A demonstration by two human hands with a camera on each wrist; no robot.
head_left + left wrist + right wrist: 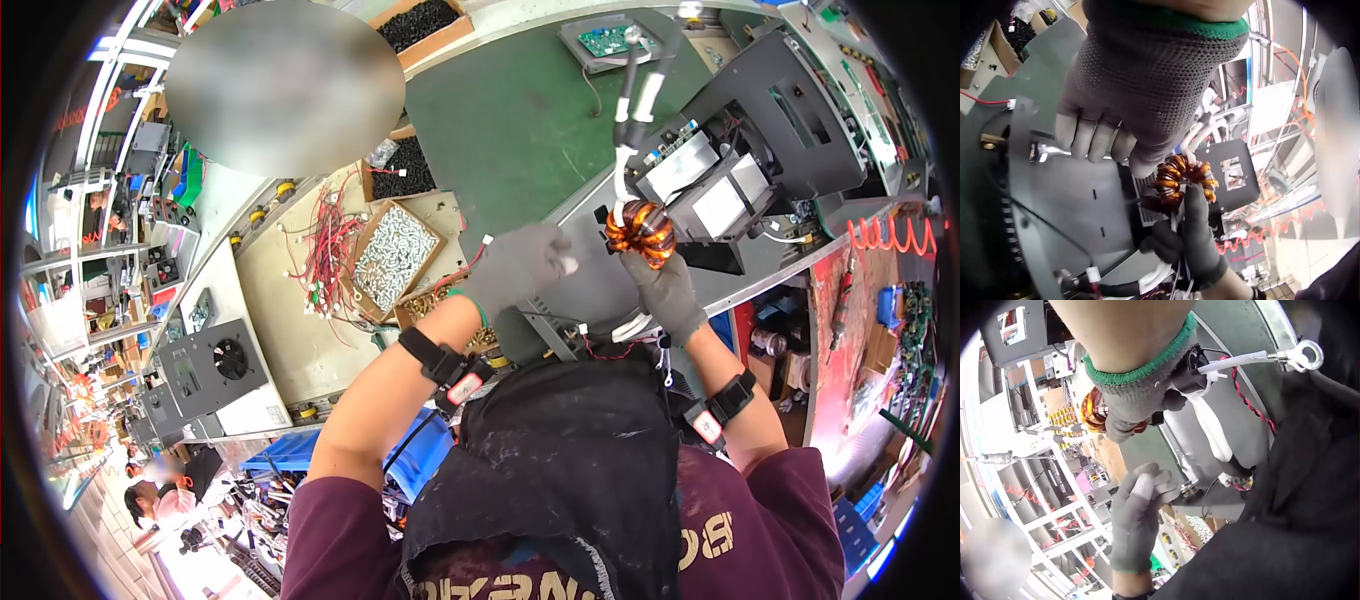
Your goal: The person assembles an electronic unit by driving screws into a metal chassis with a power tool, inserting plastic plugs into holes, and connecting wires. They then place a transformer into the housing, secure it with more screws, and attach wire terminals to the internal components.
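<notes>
My right hand (668,298), in a grey glove with a green cuff, grips a copper-wound toroidal coil (642,236). Thick white-sleeved leads (621,172) run from the coil. In the left wrist view the right thumb lies along the face of the coil (1171,178). A ring terminal (1305,356) on a white lead sticks out near the right wrist. My left hand (525,265), also gloved and blurred in the head view, hovers left of the coil over a grey metal chassis (1079,200). Its fingers hang loosely bent with nothing in them.
A dark panel (800,125) stands upright behind a silver module with a white label (722,208). Left lie a box of screws (398,258), red wire bundles (325,240) and bins of black parts (405,172). A green circuit board (610,42) sits on the green mat (480,120).
</notes>
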